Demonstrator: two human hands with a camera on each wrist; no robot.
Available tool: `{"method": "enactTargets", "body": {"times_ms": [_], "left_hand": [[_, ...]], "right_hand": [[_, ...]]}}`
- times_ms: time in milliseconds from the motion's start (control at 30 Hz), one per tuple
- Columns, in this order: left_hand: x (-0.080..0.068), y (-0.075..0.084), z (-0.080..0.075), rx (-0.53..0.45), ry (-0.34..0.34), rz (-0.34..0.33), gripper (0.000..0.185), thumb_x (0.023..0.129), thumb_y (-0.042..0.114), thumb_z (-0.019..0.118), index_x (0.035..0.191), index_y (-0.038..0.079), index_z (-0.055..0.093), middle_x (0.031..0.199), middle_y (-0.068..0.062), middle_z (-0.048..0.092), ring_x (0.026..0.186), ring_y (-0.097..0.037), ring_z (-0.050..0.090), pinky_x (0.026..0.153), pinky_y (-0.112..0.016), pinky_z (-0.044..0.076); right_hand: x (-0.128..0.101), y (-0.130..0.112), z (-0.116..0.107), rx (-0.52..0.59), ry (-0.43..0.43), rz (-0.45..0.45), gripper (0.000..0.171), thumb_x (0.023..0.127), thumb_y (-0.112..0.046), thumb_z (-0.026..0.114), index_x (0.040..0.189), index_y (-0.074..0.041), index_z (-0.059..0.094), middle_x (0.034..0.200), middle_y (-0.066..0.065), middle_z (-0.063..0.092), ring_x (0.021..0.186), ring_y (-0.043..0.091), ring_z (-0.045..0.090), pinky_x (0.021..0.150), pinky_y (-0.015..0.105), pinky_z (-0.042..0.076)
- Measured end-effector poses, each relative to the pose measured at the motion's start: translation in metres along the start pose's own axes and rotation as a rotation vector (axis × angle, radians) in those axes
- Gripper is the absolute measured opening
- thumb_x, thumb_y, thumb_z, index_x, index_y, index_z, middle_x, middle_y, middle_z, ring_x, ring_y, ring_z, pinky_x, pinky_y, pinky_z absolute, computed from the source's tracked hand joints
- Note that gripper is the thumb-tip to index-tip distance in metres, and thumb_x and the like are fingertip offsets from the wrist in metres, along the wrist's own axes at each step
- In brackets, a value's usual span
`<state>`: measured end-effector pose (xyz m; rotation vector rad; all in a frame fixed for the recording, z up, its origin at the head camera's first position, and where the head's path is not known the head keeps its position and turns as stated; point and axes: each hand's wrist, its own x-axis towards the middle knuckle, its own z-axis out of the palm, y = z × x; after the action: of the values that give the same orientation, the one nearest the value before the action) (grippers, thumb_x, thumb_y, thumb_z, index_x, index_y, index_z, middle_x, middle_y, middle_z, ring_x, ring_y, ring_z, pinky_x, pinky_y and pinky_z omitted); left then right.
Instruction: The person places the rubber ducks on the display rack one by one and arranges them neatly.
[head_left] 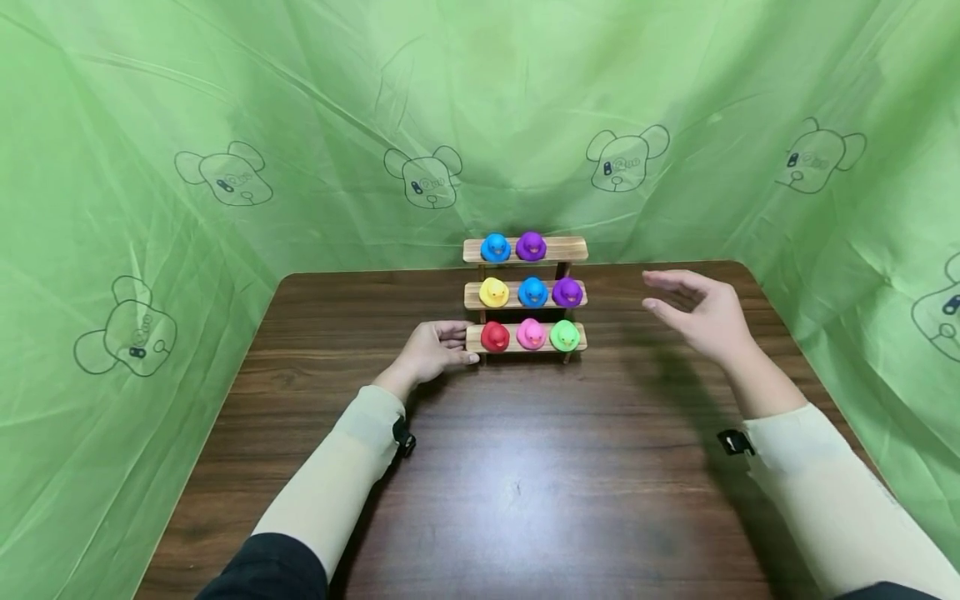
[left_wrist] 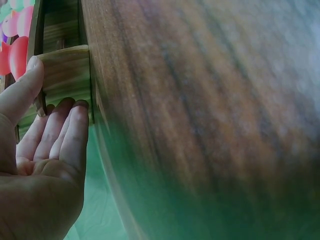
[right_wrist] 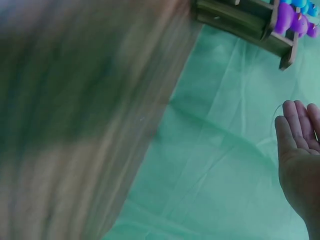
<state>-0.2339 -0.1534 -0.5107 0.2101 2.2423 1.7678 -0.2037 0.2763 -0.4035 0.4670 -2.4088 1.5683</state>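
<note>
A three-tier wooden stand point(head_left: 564, 249) stands at the back middle of the table. My left hand point(head_left: 429, 354) holds the left end of its lowest shelf, thumb in front and fingers behind. Along that shelf sit a red duck point(head_left: 495, 337), a pink duck point(head_left: 531, 334) and a green duck point(head_left: 565, 336). The middle shelf carries a yellow duck point(head_left: 493, 292), a blue duck point(head_left: 533, 292) and a purple duck point(head_left: 567, 292). Up top are another blue duck point(head_left: 496, 247) and purple duck point(head_left: 531, 246). My right hand point(head_left: 705, 317) is raised right of the stand, fingers extended, holding nothing.
The brown wooden table point(head_left: 517, 483) spreads in front of the stand. Green cloth point(head_left: 525, 100) printed with bear faces hangs behind and along both sides, close to the stand's back.
</note>
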Motion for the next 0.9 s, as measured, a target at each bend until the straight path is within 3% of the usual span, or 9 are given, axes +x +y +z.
{"method": "enactTargets", "body": {"times_ms": [200,367,467,667,800,900], "left_hand": [[0.0,0.0,0.0,-0.015,-0.008,0.001,0.058,0.082,-0.006,0.087,0.136,-0.003,0.066,0.13,-0.022,0.07,0.121,-0.034,0.068,0.093,-0.028,0.06],[0.001,0.0,0.0,-0.018,-0.016,0.003,0.06,0.082,-0.006,0.087,0.138,-0.005,0.064,0.132,-0.023,0.069,0.122,-0.036,0.067,0.093,-0.026,0.059],[0.001,-0.001,-0.001,-0.015,-0.016,0.008,0.06,0.082,-0.005,0.087,0.138,-0.005,0.064,0.131,-0.022,0.069,0.122,-0.036,0.067,0.093,-0.027,0.059],[0.0,-0.001,-0.001,-0.014,-0.007,-0.002,0.058,0.082,-0.005,0.088,0.136,-0.002,0.067,0.127,-0.018,0.072,0.118,-0.031,0.069,0.093,-0.028,0.06],[0.0,0.0,-0.001,-0.014,-0.006,-0.006,0.058,0.081,-0.005,0.088,0.135,-0.001,0.068,0.127,-0.017,0.072,0.118,-0.03,0.069,0.093,-0.028,0.06],[0.0,0.0,-0.001,-0.011,-0.009,-0.001,0.058,0.081,-0.004,0.088,0.135,-0.001,0.067,0.128,-0.018,0.072,0.119,-0.03,0.069,0.094,-0.029,0.06]], "right_hand": [[-0.029,0.03,-0.026,-0.107,0.045,0.046,0.04,0.092,-0.004,0.081,0.129,0.005,0.07,0.128,0.024,0.07,0.111,-0.001,0.068,0.095,0.012,0.053],[-0.055,0.063,-0.051,-0.113,0.064,0.132,0.042,0.093,-0.007,0.081,0.132,0.003,0.068,0.128,0.001,0.074,0.112,-0.003,0.067,0.092,0.01,0.052],[-0.069,0.073,-0.062,-0.115,0.07,0.17,0.043,0.093,-0.006,0.081,0.132,0.006,0.067,0.124,-0.01,0.074,0.11,-0.005,0.067,0.092,0.01,0.052],[-0.095,0.089,-0.08,-0.158,0.084,0.266,0.045,0.093,-0.013,0.083,0.133,0.002,0.068,0.126,-0.011,0.074,0.108,-0.01,0.066,0.089,0.007,0.05],[-0.114,0.095,-0.091,-0.179,0.068,0.359,0.049,0.093,-0.019,0.084,0.136,-0.001,0.067,0.122,-0.022,0.072,0.106,-0.015,0.063,0.085,0.004,0.05],[-0.124,0.097,-0.098,-0.195,0.054,0.379,0.049,0.093,-0.019,0.084,0.136,-0.001,0.067,0.117,-0.028,0.071,0.104,-0.015,0.064,0.082,0.005,0.051]]}}
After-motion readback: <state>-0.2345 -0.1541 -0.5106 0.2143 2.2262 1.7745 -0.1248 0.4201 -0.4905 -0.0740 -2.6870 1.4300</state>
